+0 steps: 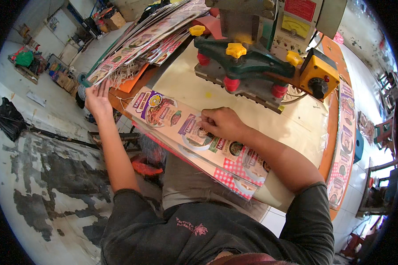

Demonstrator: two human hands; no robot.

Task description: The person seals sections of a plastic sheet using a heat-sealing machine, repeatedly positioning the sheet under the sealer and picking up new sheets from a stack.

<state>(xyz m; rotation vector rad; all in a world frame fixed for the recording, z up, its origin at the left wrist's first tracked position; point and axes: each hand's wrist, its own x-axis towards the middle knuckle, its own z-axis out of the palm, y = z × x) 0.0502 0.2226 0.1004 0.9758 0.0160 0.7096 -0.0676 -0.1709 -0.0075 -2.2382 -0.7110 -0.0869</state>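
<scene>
On the left, my left hand (98, 100) grips the near end of a long printed plastic strip (119, 57), at the corner of a fanned pile. Its thumb and fingers lie on either side of the green-edged corner. My right hand (224, 124) is curled closed and rests on another printed strip (168, 117) with food pictures and red checks. That strip lies slantwise along the table's near edge, over a similar one. Whatever the right fingers pinch, if anything, is hidden. Pale strings (126, 74) hang by the pile near my left hand.
Beyond my right hand stands a press with a dark green frame (243, 62), yellow knobs and a metal plate. A yellow control box (319, 73) juts out at its right. The worktable has a cream sheet (296, 132). Another printed strip (342, 145) lies along its right edge.
</scene>
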